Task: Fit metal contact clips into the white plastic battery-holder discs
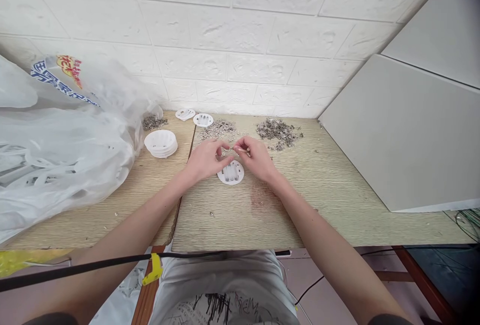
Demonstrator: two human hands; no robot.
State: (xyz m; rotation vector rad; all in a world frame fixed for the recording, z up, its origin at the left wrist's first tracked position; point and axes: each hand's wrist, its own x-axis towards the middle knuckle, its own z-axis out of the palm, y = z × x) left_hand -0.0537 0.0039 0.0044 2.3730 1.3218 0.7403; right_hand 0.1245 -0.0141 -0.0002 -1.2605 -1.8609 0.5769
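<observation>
A white round plastic battery-holder disc (231, 174) with slots and small metal bits lies on the table just below my hands. My left hand (207, 159) is at its upper left edge, with thumb and index finger curved and apart and nothing visible between them. My right hand (256, 159) is above the disc's right side, fingertips pinched together on something thin and small that I cannot make out. Behind my hands lie a loose pile of small flat metal pieces (221, 128) and a darker pile of small metal parts (277, 132).
To the left stand a stack of white discs (161, 143) and a large plastic bag (75, 150) holding white parts. Two more discs (203, 120) lie near the brick-patterned wall (240, 40). A grey panel (405, 125) leans at the right. A black cable (93, 265) crosses the table's front.
</observation>
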